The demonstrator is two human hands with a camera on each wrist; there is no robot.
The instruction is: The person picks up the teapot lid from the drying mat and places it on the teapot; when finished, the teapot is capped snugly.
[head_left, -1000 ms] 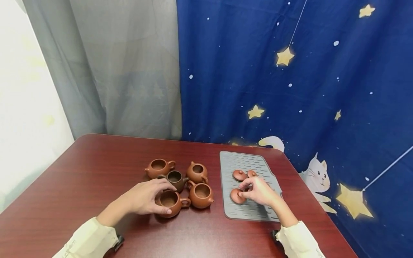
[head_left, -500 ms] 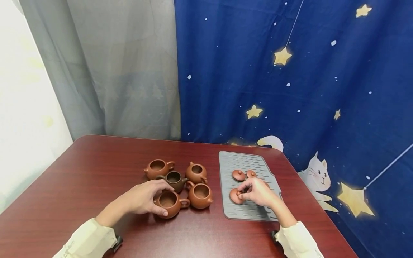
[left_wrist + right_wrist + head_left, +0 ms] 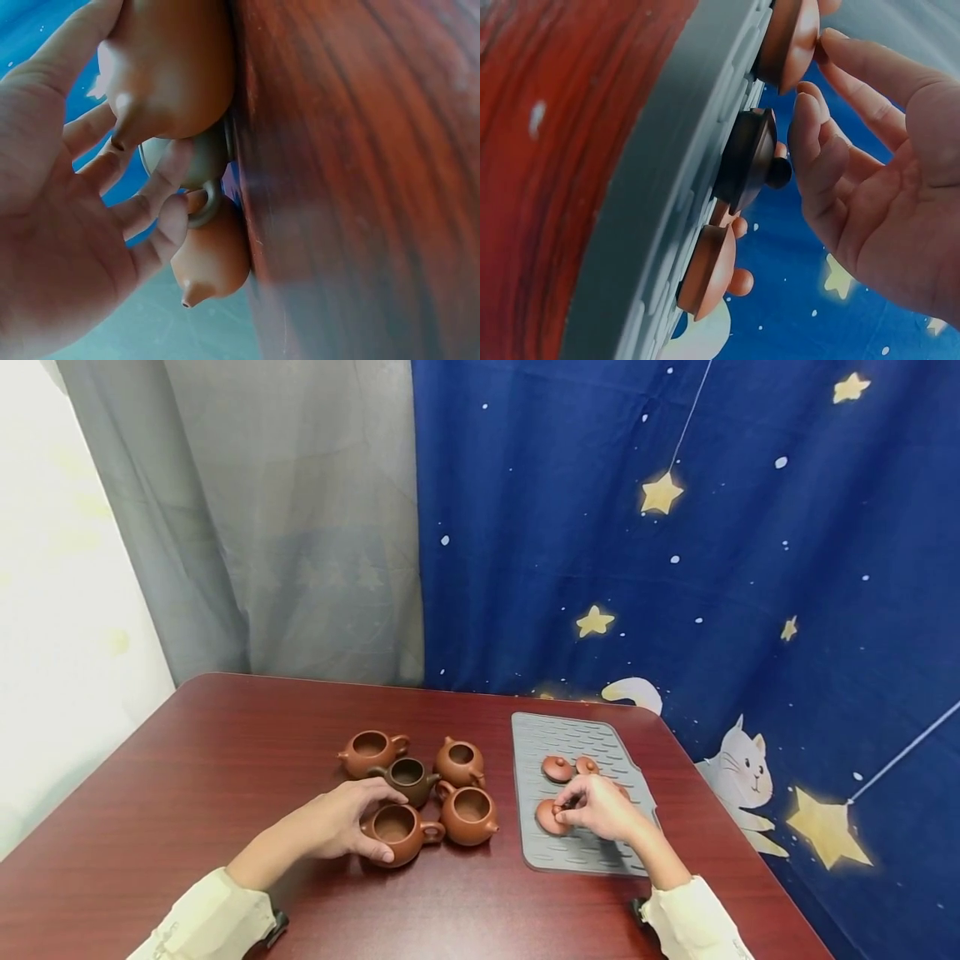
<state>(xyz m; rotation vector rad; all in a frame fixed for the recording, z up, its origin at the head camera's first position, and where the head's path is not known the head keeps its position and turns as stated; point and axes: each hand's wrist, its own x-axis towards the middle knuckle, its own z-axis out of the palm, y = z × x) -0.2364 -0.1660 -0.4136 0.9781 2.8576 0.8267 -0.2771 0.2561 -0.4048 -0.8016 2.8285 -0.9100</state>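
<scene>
In the head view, my left hand [image 3: 348,825] holds the side of a reddish-brown lidless clay teapot [image 3: 401,842] at the front left of a cluster. Its thumb lies on the near side, the fingers on the far side; the spout end shows in the left wrist view. Over the grey ridged mat [image 3: 542,853], my right hand [image 3: 606,810] pinches the knob of a reddish-brown teapot lid [image 3: 549,818] between thumb and fingertip. That lid [image 3: 789,45] appears at the top of the right wrist view, still low at the mat. Below it sits a dark lid [image 3: 744,161], mostly hidden in the head view.
Close around the held teapot stand a dark teapot [image 3: 414,783] and reddish-brown ones at the back left [image 3: 360,766], back right [image 3: 457,771] and front right [image 3: 467,833]. More lids [image 3: 557,768] rest on the mat. A star-patterned curtain [image 3: 525,527] hangs behind the table.
Both hands stay nearly in place. My right fingertips have drawn a little closer around the lid's knob. The left thumb has shifted slightly on the teapot.
</scene>
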